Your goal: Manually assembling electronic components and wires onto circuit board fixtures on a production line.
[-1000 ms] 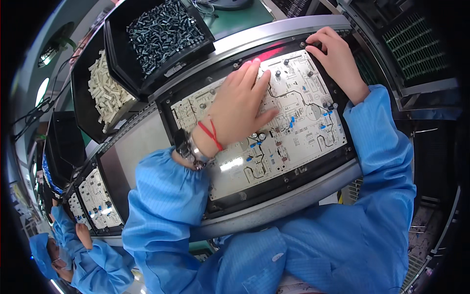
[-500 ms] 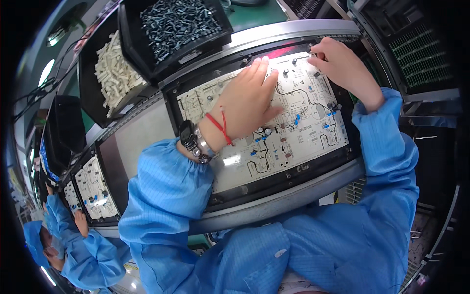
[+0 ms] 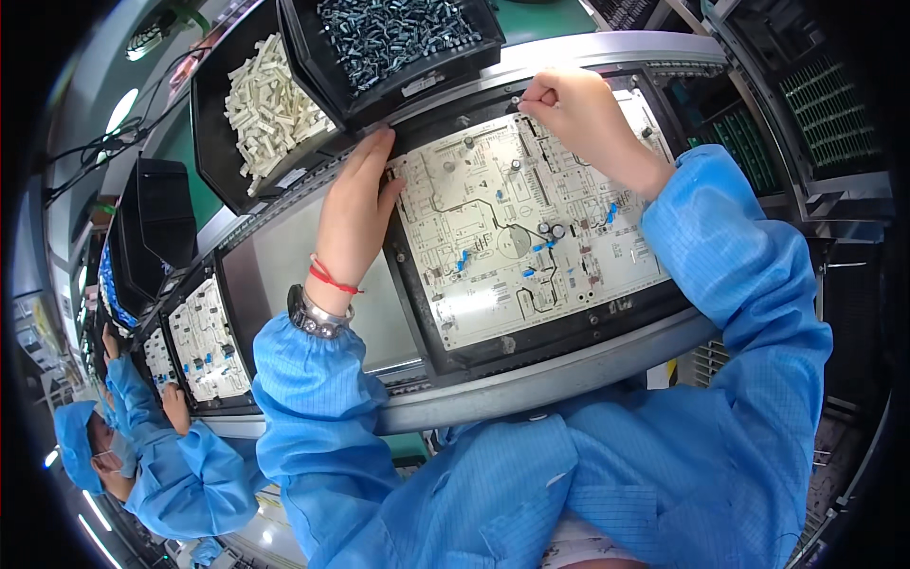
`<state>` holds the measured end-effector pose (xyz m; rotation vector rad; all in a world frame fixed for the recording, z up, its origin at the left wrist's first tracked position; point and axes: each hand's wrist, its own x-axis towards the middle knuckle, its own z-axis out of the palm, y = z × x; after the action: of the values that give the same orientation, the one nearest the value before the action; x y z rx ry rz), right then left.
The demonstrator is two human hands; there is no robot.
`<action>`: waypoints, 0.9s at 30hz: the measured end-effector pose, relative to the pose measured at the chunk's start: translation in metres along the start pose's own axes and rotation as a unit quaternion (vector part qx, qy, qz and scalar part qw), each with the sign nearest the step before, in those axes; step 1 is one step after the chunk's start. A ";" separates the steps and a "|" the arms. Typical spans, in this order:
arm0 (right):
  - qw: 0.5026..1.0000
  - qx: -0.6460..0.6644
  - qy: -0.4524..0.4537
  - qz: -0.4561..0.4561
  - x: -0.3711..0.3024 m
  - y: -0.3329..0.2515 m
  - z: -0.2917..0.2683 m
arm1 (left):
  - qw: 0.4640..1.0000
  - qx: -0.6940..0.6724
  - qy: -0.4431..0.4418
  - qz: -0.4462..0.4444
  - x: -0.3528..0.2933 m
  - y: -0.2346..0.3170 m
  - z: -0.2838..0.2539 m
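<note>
At nine o'clock of the white circuit board (image 3: 517, 242), the left hand (image 3: 353, 213) is laid flat and wide, its fingers rested along the ten o'clock corner of the black frame (image 3: 550, 336) and its thumb turned toward the board; nothing is seen gripped by it. The board is seated inside the frame, to the right of that hand and below the right hand (image 3: 590, 116). By the latter, the twelve o'clock edge is reached, with fingertips curled toward the thumb in a narrow pinch beside a small post (image 3: 516, 100) (whether anything is held there cannot be told).

From the left, a black bin (image 3: 213, 142) is heaped with chalky, stick-like white parts (image 3: 270, 109); at eleven o'clock, glossy dark cylinders (image 3: 398, 38) are piled in a second bin. The board's flat, printed face is dotted with round capacitors and small blue components (image 3: 463, 260).

Toward eight o'clock, a smooth grey surface (image 3: 308, 275) is left uncovered beside the frame. At six o'clock, the frame is bordered by a rounded metal rail (image 3: 559, 373), and at twelve by a straighter silver one (image 3: 607, 47). Toward two o'clock, slotted green racks (image 3: 825, 104) are stood well apart from the board.
</note>
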<state>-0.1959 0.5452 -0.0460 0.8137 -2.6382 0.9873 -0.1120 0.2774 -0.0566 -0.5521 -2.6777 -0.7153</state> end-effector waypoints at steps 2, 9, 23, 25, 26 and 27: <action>0.996 0.057 0.011 0.075 -0.006 -0.011 0.007 | 1.000 0.010 -0.007 0.008 0.000 -0.007 -0.001; 0.992 -0.037 -0.098 -0.073 -0.019 -0.032 -0.044 | 0.999 -0.020 0.015 0.022 -0.001 -0.012 -0.010; 0.921 0.048 -0.315 -0.225 -0.115 -0.045 -0.062 | 0.952 -0.151 -0.242 0.107 -0.077 0.072 -0.068; 0.919 0.031 -0.312 -0.240 -0.115 -0.045 -0.063 | 0.958 -0.130 -0.234 0.101 -0.090 0.075 -0.058; 0.915 0.013 -0.313 -0.253 -0.114 -0.048 -0.064 | 0.963 -0.111 -0.225 0.101 -0.097 0.075 -0.055; 0.914 0.016 -0.315 -0.257 -0.110 -0.049 -0.065 | 0.964 -0.109 -0.225 0.096 -0.102 0.074 -0.054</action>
<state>-0.0768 0.6038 -0.0111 1.9849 -2.6089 0.6970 0.0206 0.2792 -0.0222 -1.1361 -2.9046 -0.9256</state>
